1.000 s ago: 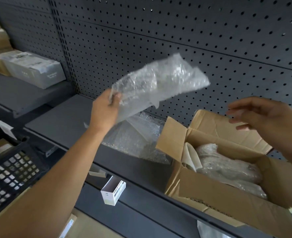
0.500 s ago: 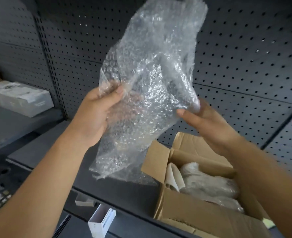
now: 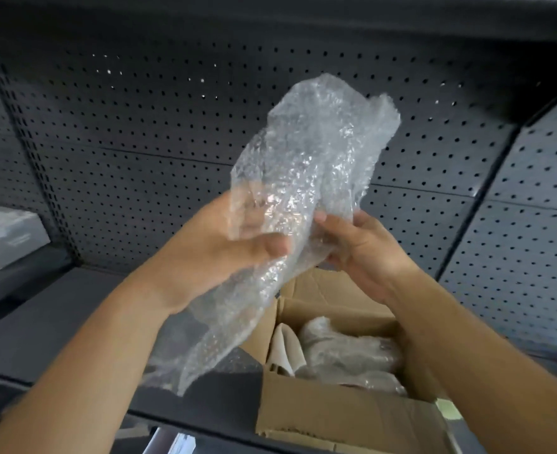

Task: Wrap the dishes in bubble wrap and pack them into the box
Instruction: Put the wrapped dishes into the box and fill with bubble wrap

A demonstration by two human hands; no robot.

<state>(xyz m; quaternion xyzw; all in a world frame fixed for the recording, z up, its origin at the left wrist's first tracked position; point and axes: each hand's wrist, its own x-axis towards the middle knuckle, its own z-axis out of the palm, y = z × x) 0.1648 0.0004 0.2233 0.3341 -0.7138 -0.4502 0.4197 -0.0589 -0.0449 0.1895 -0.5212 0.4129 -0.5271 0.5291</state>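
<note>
A crumpled sheet of clear bubble wrap (image 3: pixel 310 172) is held up in front of the pegboard, above the open cardboard box (image 3: pixel 342 421). My left hand (image 3: pixel 218 250) grips its left side, thumb over the plastic. My right hand (image 3: pixel 362 250) pinches its right edge. The lower end of the sheet hangs down past the box's left flap. Inside the box lie wrapped bundles (image 3: pixel 352 352) and a bare white dish (image 3: pixel 287 348) standing on edge. Whether anything is inside the held sheet cannot be told.
The box stands on a dark grey shelf (image 3: pixel 58 322) backed by perforated pegboard (image 3: pixel 139 142). A grey-white carton (image 3: pixel 5 234) sits on a shelf at far left. More bubble wrap (image 3: pixel 238 365) lies on the shelf beside the box.
Both hands have drawn closer together on the bubble wrap, and my right hand has closed on its edge. The sheet has folded narrower. The view has tilted upward.
</note>
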